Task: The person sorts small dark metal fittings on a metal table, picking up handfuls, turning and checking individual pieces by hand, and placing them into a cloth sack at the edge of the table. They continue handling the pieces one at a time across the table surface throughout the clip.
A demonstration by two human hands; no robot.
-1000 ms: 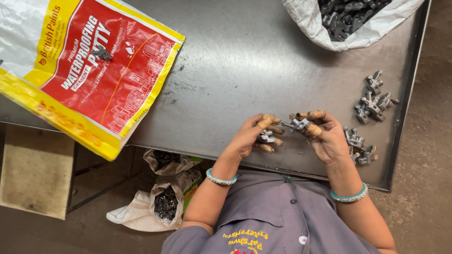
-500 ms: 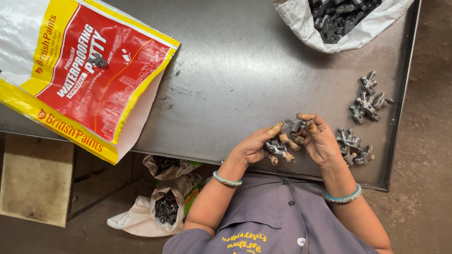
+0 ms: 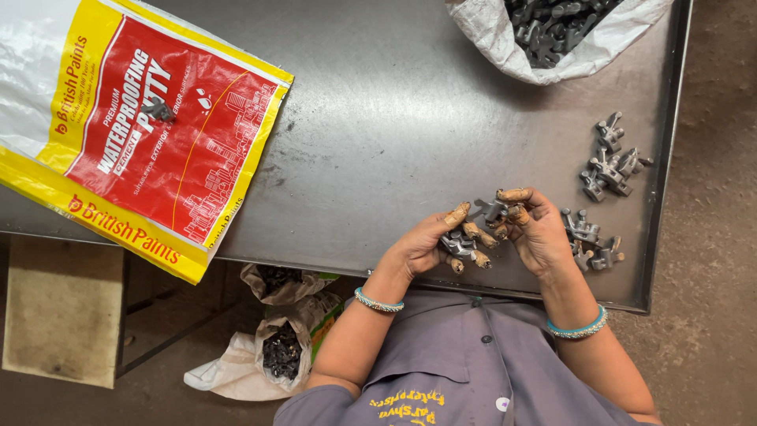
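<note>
Apparently sorting: the left hand (image 3: 422, 246) cups small grey castings (image 3: 457, 244), and the right hand (image 3: 536, 229) pinches one casting (image 3: 493, 211) above the tray (image 3: 394, 142). Next, judging by the pile (image 3: 587, 241) beside it, a careful set-down.

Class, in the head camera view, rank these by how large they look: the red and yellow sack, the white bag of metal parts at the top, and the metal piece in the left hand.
1. Red and yellow sack
2. White bag, partly cut off
3. Metal piece in the left hand
</note>
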